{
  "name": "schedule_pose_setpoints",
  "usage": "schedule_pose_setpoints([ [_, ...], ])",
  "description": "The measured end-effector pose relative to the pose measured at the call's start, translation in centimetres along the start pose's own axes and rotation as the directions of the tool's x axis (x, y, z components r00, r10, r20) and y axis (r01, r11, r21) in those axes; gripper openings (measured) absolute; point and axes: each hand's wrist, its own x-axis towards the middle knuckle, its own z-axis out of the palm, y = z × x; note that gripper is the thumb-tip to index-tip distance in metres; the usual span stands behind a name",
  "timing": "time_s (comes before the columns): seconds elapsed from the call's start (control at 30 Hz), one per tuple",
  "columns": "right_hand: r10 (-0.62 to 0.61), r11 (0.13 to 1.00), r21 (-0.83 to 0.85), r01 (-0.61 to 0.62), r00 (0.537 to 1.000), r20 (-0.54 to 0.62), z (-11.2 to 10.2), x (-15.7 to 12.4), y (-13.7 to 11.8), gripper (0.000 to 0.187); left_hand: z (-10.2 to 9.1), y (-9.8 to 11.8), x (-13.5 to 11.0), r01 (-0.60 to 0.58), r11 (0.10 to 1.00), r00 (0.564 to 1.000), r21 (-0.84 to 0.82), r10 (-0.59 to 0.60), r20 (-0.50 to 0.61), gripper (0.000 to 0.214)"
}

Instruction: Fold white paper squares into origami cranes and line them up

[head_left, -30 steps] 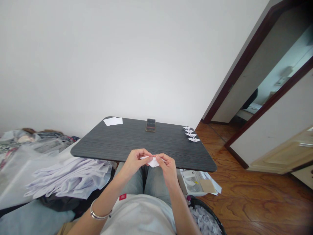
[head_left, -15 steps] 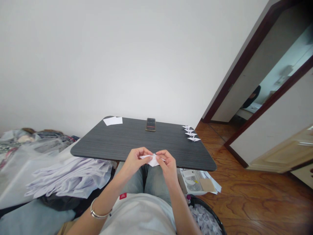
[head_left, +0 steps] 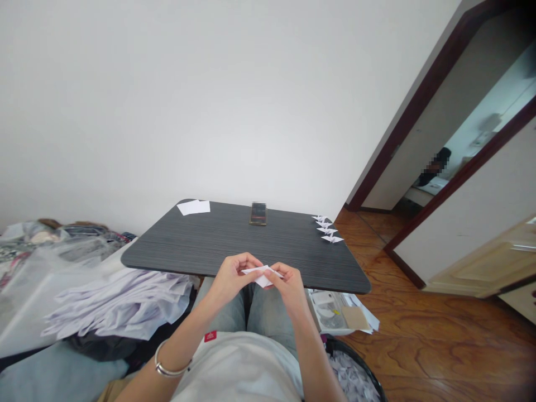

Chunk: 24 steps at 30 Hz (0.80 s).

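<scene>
A small folded piece of white paper (head_left: 262, 274) is pinched between both my hands over the near edge of the dark grey table (head_left: 234, 243). My left hand (head_left: 231, 276) grips its left end with curled fingers. My right hand (head_left: 288, 285) pinches the right end. Several finished white paper cranes (head_left: 328, 229) stand in a row at the table's far right edge. A stack of flat white paper (head_left: 194, 207) lies at the far left corner.
A small dark phone (head_left: 258, 213) stands upright at the table's far middle. Crumpled white sheets (head_left: 121, 301) pile up at the left. A bin of paper scraps (head_left: 354, 377) and a box (head_left: 335, 312) sit on the wooden floor to the right. A doorway opens at far right.
My fingers have shifted slightly on the paper; its upper flap now lies flatter and my right hand sits a little lower.
</scene>
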Motion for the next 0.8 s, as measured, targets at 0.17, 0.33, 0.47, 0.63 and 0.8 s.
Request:
schedule_pose_setpoints([
  [0.17,-0.03,1.0,-0.012,0.029,0.999,-0.031,-0.1,0.0,0.1,0.02,-0.6,0.2,-0.1,0.041,0.998,0.999,-0.051,-0.042,-0.019,0.024],
  [0.33,-0.044,0.999,-0.025,0.042,0.998,-0.051,-0.2,0.0,0.3,0.019,-1.0,0.7,-0.3,0.089,0.989,0.996,-0.122,-0.092,-0.019,0.025],
  [0.47,-0.06,0.998,-0.025,0.058,0.996,-0.067,-0.3,0.0,0.3,0.018,-1.3,0.9,-0.4,0.125,0.982,0.992,-0.139,-0.121,0.033,0.032],
  [0.63,-0.059,0.998,-0.026,0.057,0.995,-0.081,-0.3,0.0,0.4,0.019,-2.0,1.0,-0.4,0.154,0.978,0.982,-0.137,-0.136,0.132,0.043],
  [0.8,-0.048,0.998,-0.033,0.046,0.996,-0.075,-0.3,0.0,0.5,0.02,-2.5,1.1,-0.3,0.173,0.976,0.969,-0.133,-0.145,0.198,0.048],
])
